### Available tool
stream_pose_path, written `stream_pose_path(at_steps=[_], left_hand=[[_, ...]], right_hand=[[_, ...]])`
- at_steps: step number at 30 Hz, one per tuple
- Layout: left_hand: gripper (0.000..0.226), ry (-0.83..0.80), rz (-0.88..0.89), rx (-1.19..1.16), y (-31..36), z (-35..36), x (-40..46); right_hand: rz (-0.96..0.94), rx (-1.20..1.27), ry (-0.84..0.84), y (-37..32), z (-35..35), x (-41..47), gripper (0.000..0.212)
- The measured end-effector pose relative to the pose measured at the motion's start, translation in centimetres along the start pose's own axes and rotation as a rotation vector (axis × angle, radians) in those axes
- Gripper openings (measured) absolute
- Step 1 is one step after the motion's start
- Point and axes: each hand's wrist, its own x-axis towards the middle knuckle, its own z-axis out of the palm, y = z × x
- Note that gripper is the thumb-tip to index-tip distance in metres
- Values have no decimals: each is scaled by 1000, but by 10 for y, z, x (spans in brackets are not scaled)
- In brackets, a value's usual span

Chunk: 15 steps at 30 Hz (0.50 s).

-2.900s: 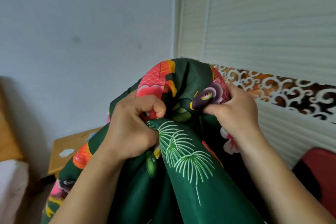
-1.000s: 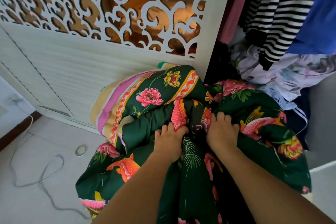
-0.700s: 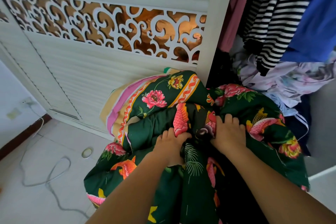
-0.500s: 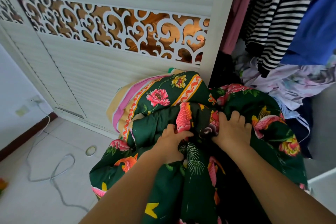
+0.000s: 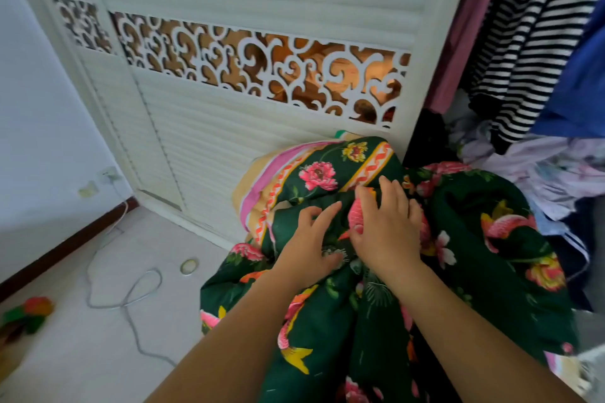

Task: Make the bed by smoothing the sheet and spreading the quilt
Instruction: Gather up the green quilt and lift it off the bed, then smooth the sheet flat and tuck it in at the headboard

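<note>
Bunched green quilt (image 5: 474, 239) under both hands, left hand (image 5: 309, 244) and right hand (image 5: 384, 226) released, fingers spread flat on it

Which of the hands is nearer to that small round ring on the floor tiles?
Left. The left hand lies on the bunched dark green floral quilt, on the side of the small round ring; the right hand lies beyond it.

dark green floral quilt (image 5: 474, 271) lies bunched against the white wardrobe door (image 5: 262, 147).
</note>
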Motion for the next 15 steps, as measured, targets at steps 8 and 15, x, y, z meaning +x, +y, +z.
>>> stream_pose_path(at_steps=[8, 15], left_hand=[[72, 190, -284, 30, -66, -83, -102], [64, 380, -680, -13, -143, -166, -264]], right_hand=[[-247, 48, -128, -123, 18, -24, 68], [-569, 48, -284, -288, 41, -86, 64]])
